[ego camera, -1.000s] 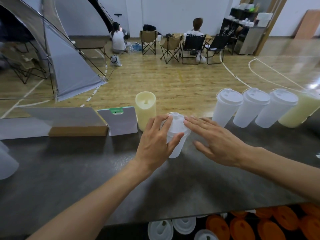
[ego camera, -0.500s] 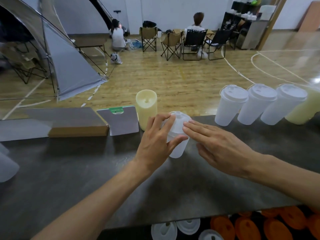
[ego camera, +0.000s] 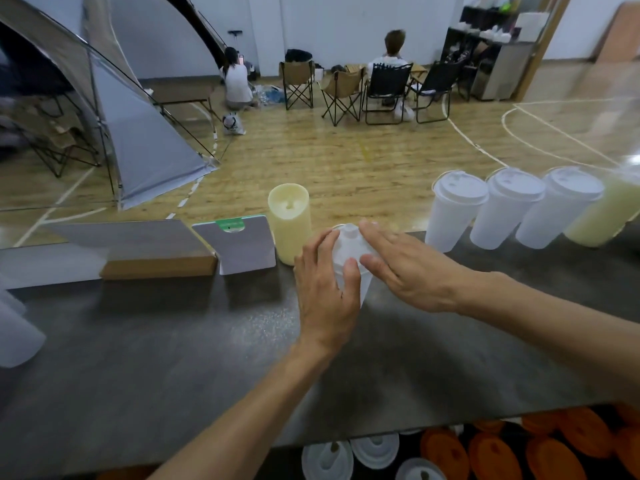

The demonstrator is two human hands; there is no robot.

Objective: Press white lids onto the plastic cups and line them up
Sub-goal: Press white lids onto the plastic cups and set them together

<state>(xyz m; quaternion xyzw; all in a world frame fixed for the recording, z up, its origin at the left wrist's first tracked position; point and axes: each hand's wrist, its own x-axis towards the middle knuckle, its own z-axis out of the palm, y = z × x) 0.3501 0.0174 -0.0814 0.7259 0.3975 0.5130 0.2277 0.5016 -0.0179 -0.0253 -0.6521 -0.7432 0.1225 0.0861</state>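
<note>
Two hands work one cup (ego camera: 349,271) beside the candle (ego camera: 289,223): left hand (ego camera: 327,292) grips it, right hand (ego camera: 408,271) presses the lid (ego camera: 348,244) flat-fingered; next, seat the rim fully.

Behind the left hand's (ego camera: 327,289) curled fingers and the right hand's (ego camera: 410,271) flat fingers, most of the translucent plastic cup (ego camera: 363,289) is hidden. The yellowish lidded cup (ego camera: 602,216) far right blurs.

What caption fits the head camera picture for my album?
Left hand grips a translucent plastic cup while right hand presses its white lid down.
</note>
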